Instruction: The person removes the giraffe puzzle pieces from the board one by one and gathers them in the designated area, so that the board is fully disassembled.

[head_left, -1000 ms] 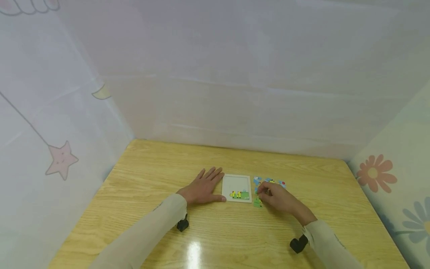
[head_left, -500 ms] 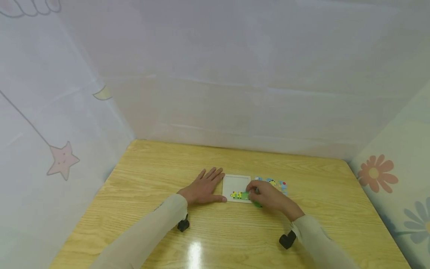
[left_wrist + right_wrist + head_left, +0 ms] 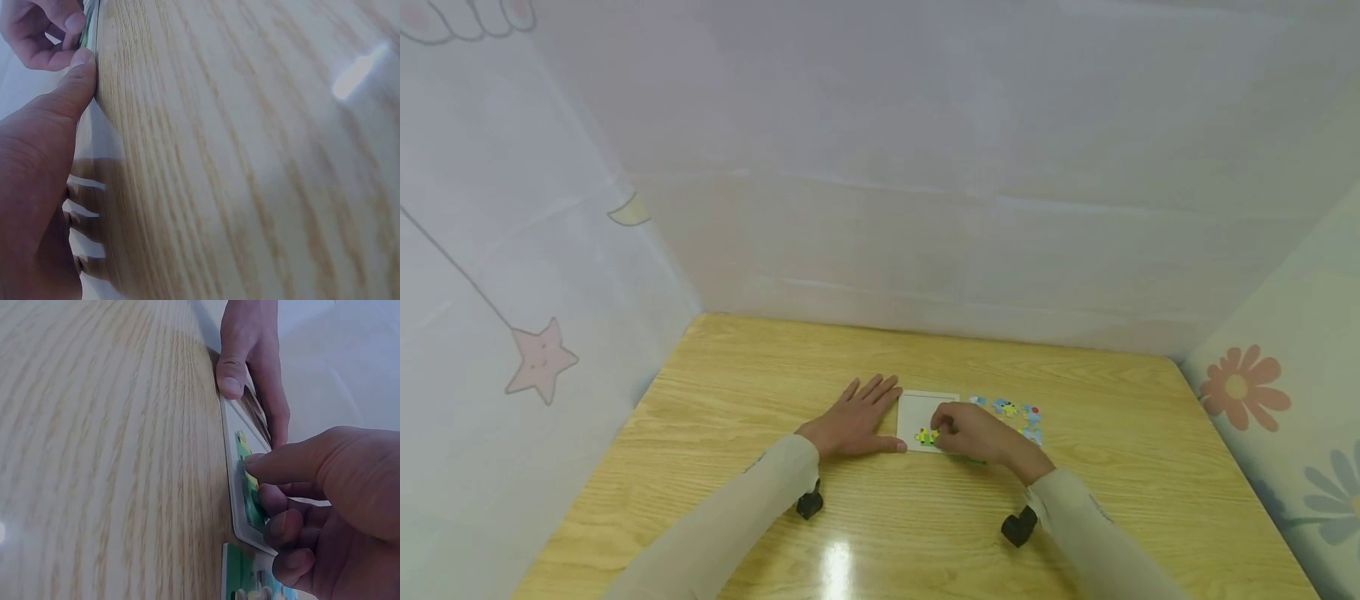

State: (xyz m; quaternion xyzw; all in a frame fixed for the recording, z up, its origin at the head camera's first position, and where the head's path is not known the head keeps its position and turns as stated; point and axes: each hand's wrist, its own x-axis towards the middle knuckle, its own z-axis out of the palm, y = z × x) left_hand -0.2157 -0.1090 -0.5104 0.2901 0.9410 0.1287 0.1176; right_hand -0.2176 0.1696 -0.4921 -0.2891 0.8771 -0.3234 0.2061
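Note:
A shallow white puzzle tray [image 3: 914, 410] lies on the wooden table, with green and yellow jigsaw pieces [image 3: 922, 437] along its near edge. My left hand [image 3: 848, 427] lies flat with fingers spread, thumb and fingertips resting against the tray's left side. Over the tray's lower right is my right hand [image 3: 981, 433], fingers curled. Seen from the right wrist, its thumb [image 3: 262, 464] and forefinger pinch at a puzzle piece [image 3: 251, 503] low in the tray; the fingers partly cover that piece.
Several loose jigsaw pieces [image 3: 1009, 408], blue, yellow and white, lie right of the tray. A green loose piece [image 3: 232, 569] sits close beside the tray's edge, partly under the right hand. Printed cloth [image 3: 925, 208] hangs behind the table [image 3: 790, 367].
My right hand has moved left from the loose pieces, across the tray's right edge, to over the tray's pieces. The left hand stays in place.

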